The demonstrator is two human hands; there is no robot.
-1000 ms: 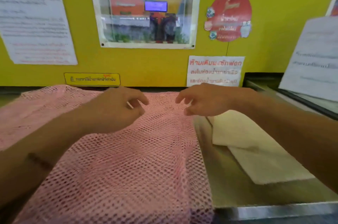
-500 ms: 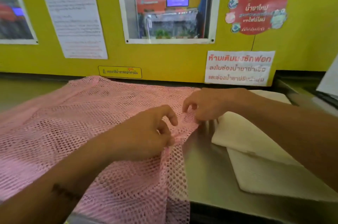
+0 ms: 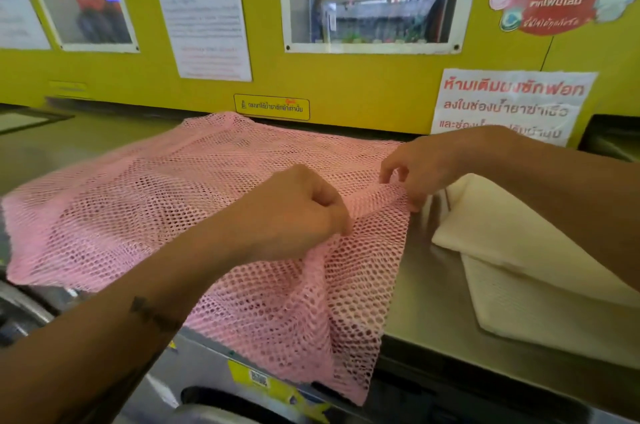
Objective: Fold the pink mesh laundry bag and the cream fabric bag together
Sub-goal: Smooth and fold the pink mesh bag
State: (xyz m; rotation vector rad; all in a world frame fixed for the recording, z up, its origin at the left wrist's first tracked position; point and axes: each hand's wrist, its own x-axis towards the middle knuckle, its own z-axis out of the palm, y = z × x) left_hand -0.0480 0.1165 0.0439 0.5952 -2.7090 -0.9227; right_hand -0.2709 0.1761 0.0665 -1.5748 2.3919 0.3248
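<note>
The pink mesh laundry bag (image 3: 145,202) lies spread across the steel machine top, its near right corner hanging over the front edge. My left hand (image 3: 294,212) pinches a raised ridge of the mesh near its right side. My right hand (image 3: 422,171) pinches the same ridge a little farther back, at the bag's right edge. The cream fabric bag (image 3: 512,257) lies folded flat on the steel to the right, partly under my right forearm, apart from the pink mesh.
The steel top (image 3: 426,288) ends in a front edge just below the bags. A yellow wall panel (image 3: 346,84) with paper notices, a red-lettered sign (image 3: 509,105) and a small window stands right behind. A washer front with a yellow sticker (image 3: 263,378) sits below.
Both hands came down from hovering above the mesh, closed on its right part and lifted a ridge. The view swung left and closer.
</note>
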